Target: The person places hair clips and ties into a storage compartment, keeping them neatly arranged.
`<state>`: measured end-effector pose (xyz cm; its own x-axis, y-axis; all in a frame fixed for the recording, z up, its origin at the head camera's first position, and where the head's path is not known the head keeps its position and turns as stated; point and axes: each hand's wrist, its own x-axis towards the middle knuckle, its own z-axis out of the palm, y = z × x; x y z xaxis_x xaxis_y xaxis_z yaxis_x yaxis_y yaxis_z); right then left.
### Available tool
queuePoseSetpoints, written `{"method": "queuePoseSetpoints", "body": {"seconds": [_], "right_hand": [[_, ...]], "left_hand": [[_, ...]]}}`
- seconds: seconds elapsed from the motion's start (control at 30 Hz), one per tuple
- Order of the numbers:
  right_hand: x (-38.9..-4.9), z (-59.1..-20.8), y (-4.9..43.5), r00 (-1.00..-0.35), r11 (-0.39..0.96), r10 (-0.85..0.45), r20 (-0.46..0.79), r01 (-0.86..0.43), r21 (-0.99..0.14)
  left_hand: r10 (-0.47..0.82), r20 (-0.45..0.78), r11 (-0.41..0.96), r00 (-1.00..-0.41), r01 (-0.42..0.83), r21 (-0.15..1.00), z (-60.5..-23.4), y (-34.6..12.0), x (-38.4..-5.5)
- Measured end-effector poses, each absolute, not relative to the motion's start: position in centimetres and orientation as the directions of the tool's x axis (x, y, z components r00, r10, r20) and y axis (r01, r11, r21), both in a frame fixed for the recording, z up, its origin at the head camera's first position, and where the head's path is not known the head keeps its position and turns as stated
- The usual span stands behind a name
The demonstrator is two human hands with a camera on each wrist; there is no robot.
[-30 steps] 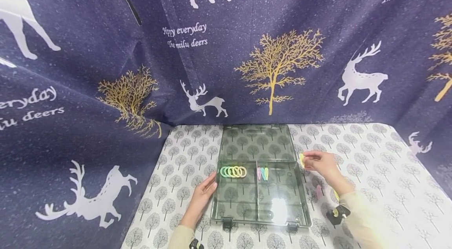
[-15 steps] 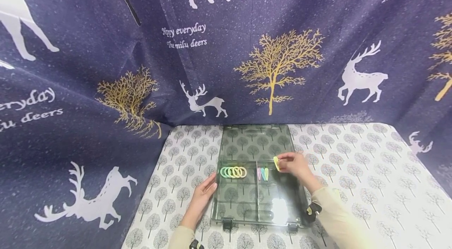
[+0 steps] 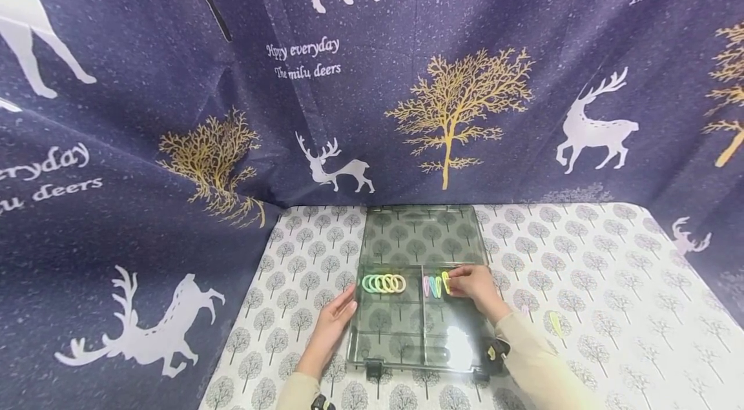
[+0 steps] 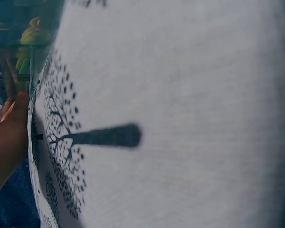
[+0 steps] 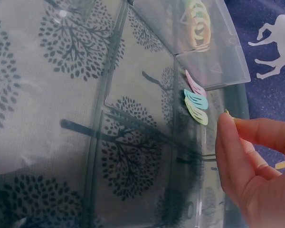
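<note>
My right hand [image 3: 478, 288] pinches a yellow snap hair clip [image 3: 445, 281] between thumb and fingertips, over the right compartment of a clear green plastic box [image 3: 423, 332]. Only a sliver of that clip shows in the right wrist view. Just left of it, a pink clip [image 3: 427, 287], a blue clip [image 3: 433, 288] and a light green clip [image 5: 196, 112] lie side by side. A row of green and yellow rings [image 3: 383, 283] overlaps in the left compartment. At the box's left wall, my left hand [image 3: 332, 326] rests with fingers extended.
The see-through lid [image 3: 418, 235] lies folded back behind the box. To the right, a yellow clip [image 3: 557, 324] and a pink piece [image 3: 526, 310] lie on the tree-print tablecloth [image 3: 610, 268]. A dark blue deer-print cloth [image 3: 360, 106] hangs behind the table.
My right hand has carried the yellow clip leftward from beside the box and lowered it next to the row of clips. My left hand has stayed at the box's left side.
</note>
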<state>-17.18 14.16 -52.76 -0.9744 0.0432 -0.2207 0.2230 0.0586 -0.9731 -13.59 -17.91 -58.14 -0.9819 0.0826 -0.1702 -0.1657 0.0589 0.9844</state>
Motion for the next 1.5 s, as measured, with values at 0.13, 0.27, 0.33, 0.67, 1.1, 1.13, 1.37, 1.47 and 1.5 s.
{"method": "queuePoseSetpoints", "body": {"seconds": [0.13, 0.27, 0.33, 0.67, 1.1, 1.13, 1.37, 1.47, 1.5], "right_hand": [[-17.3, -53.1, 14.1, -0.968, 0.054, 0.044, -0.247, 0.250, -0.967], [-17.5, -53.2, 13.8, -0.949, 0.093, 0.083, -0.303, 0.310, -0.946], [-17.6, -53.3, 13.7, -0.944, 0.111, 0.089, -0.319, 0.328, -0.938], [-18.0, -54.6, 13.7, -0.939, 0.171, 0.108, -0.328, 0.342, -0.924], [-18.2, -55.1, 14.0, -0.945, 0.158, 0.113, -0.306, 0.321, -0.934], [-18.2, -55.1, 14.0, -0.948, 0.159, 0.110, -0.299, 0.314, -0.936], [-18.2, -54.9, 13.8, -0.958, 0.166, 0.103, -0.267, 0.281, -0.945], [-18.2, -54.9, 13.8, -0.960, 0.170, 0.101, -0.260, 0.274, -0.947], [-18.2, -55.0, 13.8, -0.960, 0.173, 0.102, -0.261, 0.275, -0.946]], "left_hand": [[0.088, -0.168, 0.055, -0.982, -0.164, 0.985, -57.9, -18.0, -13.4], [0.095, -0.155, 0.058, -0.983, -0.150, 0.987, -57.9, -18.1, -13.3], [0.092, -0.153, 0.060, -0.984, -0.148, 0.987, -57.9, -18.1, -13.2], [0.096, -0.155, 0.041, -0.983, -0.152, 0.988, -58.3, -18.1, -13.5], [0.076, -0.177, 0.031, -0.981, -0.175, 0.984, -58.1, -17.8, -13.6], [0.077, -0.175, 0.034, -0.982, -0.173, 0.984, -58.1, -17.8, -13.6], [0.081, -0.158, 0.048, -0.984, -0.154, 0.987, -58.1, -17.8, -13.6], [0.075, -0.165, 0.043, -0.983, -0.162, 0.986, -58.1, -17.8, -13.6], [0.077, -0.162, 0.043, -0.984, -0.159, 0.986, -58.1, -17.8, -13.6]]}}
